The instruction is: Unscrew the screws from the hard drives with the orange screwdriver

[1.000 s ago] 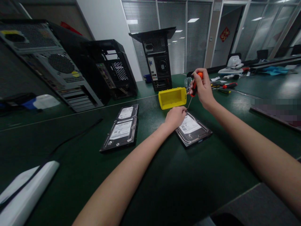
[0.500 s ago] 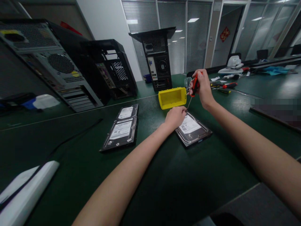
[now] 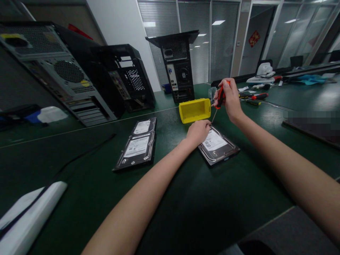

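Note:
A hard drive (image 3: 217,143) with a white label lies on the green table, turned at an angle. My left hand (image 3: 198,131) is closed over its far left corner, and the fingertips there are partly hidden. In my right hand (image 3: 230,97) is a screwdriver (image 3: 221,96) with a red and black handle, tilted with its shaft pointing down. Its tip meets the drive's far edge, right beside my left fingertips. Just behind the hands sits a yellow bin (image 3: 195,110), its open side facing me.
Two more hard drives (image 3: 136,147) lie end to end on the left. Computer cases (image 3: 176,71) stand along the back. Several hand tools (image 3: 260,96) lie at the back right. A black cable (image 3: 87,151) crosses the left side towards a white object (image 3: 34,209).
Almost nothing differs. My right hand has shifted very slightly around the screwdriver handle; my left hand and the hard drive stay in place.

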A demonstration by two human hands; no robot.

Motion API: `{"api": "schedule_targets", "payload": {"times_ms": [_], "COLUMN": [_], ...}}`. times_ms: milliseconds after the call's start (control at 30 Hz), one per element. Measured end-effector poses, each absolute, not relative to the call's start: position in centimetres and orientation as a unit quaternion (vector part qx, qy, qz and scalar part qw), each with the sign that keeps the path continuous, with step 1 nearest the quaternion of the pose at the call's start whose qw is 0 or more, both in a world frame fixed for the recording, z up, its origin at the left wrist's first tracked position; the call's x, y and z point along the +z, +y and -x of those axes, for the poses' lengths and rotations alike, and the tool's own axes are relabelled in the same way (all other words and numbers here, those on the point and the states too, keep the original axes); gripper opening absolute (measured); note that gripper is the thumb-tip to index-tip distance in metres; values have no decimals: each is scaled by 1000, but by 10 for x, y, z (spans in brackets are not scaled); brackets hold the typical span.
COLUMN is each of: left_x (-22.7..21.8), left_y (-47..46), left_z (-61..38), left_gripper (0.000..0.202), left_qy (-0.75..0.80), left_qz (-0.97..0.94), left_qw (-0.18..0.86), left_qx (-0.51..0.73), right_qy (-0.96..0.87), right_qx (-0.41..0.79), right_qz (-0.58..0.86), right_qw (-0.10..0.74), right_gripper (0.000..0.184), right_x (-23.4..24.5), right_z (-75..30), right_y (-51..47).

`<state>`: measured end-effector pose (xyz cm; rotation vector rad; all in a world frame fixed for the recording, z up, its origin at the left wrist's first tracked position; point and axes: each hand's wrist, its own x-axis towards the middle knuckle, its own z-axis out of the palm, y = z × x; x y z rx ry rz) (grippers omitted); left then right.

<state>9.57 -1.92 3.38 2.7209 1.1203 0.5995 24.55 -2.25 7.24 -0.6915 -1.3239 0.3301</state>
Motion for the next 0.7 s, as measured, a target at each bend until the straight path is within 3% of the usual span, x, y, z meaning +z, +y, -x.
{"api": "schedule_targets", "payload": {"times_ms": [200, 700], "left_x": [34, 32], "left_y": [-19, -18], "left_z": [-96, -96], "left_gripper": [32, 33], "left_qy": [372, 373], "left_qz": [-904, -905], "left_qw": [71, 63], "left_qx": [197, 195], "right_qy": [-608, -628], "right_qx": [138, 132], "right_qz": [342, 340], "right_qw": [703, 688], "right_gripper": [49, 57], "right_x": [75, 74], "right_z": [-243, -245], "right_y": [-25, -23]}}
